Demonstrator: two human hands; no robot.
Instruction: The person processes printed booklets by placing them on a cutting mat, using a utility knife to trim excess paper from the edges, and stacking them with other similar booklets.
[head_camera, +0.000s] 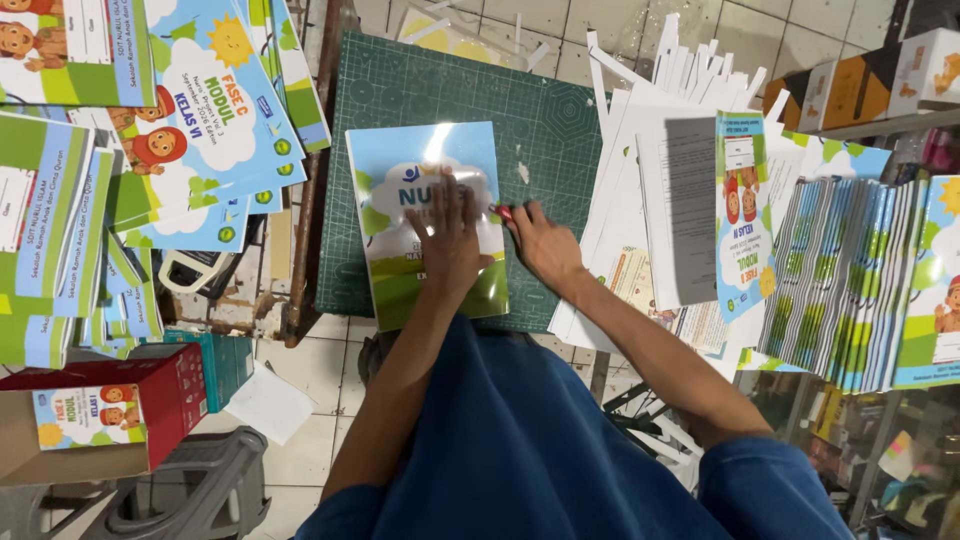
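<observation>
Left hand (449, 243) flat, fingers spread, pressing booklet (428, 222) on green cutting mat (545, 130); right hand (540, 243) grips red cutter (503, 212) at booklet's edge. Booklet stacks (850, 280) w/ paper strips (690, 60) around, tiled floor (300, 450) below.

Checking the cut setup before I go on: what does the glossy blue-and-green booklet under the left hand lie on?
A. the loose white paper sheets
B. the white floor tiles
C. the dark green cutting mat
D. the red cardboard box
C: the glossy blue-and-green booklet, pressed flat by the left hand, lies wholly on the dark green cutting mat.

Glossy paper booklet (425, 225); matt green cutting mat (470, 95); plain paper offcuts (680, 60); red cardboard box (165, 385).
</observation>
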